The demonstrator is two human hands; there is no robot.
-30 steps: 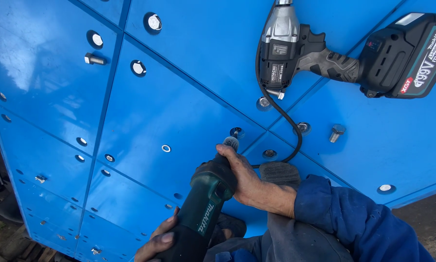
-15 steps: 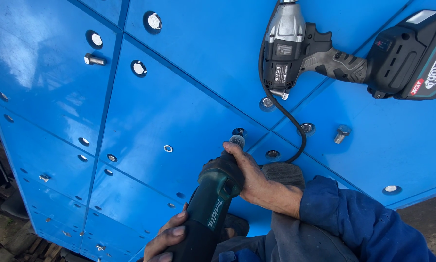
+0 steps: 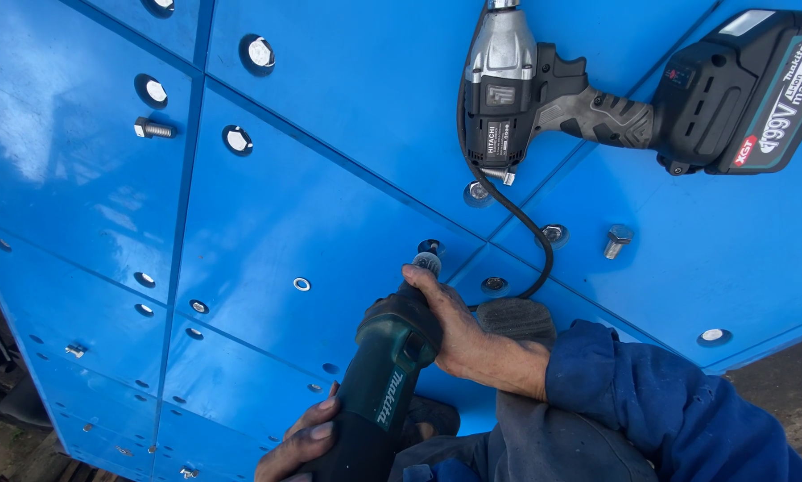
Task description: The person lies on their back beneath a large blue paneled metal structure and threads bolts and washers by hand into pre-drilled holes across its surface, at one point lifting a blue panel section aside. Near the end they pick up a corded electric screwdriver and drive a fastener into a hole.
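A dark green straight grinder points up at a blue steel panel. Its small tip sits just below a bolt hole near the panel seam. My right hand, in a blue sleeve, is wrapped around the grinder's front neck. At the bottom edge, my left hand grips the rear of the grinder body. Both hands hold the same tool.
A cordless impact wrench with a black battery lies on the panel at the upper right. A black cord loops below it. Loose bolts stand on the panel among several holes. Dirt ground shows at the lower left.
The grinder tip has crept slightly nearer the bolt hole, and my left hand has slid a little up the tool body. The impact wrench has not moved.
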